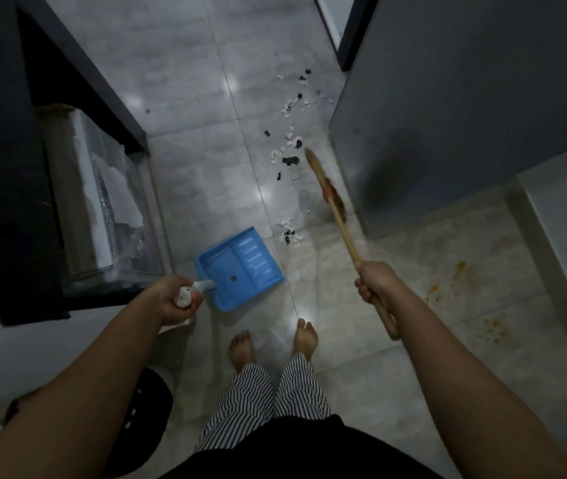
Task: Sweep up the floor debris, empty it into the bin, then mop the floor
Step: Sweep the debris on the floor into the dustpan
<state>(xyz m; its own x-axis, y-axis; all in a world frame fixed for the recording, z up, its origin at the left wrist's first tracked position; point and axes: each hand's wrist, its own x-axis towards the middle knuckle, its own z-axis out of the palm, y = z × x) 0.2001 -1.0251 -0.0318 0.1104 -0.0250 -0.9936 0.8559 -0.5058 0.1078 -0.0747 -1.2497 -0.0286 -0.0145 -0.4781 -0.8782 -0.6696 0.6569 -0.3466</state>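
The left hand (171,299) is closed around the white handle of a blue dustpan (240,269), which rests on the tiled floor (185,98) just ahead of the person's bare feet (273,344), its open lip turned toward the mess. One dark scrap lies inside the pan. The right hand (375,281) grips the wooden handle of a broom (333,202), whose blurred bristle end reaches forward and lies beside the debris (292,133). Torn white and black bits trail along the floor from the far doorway toward the pan; a small cluster lies just beyond the pan's far corner, between both hands. A grey wall (447,98) runs close on the right of the debris. Orange stains (447,281) mark the tiles right of the right forearm. A dark cabinet (16,167) with a clear-wrapped box stands left.
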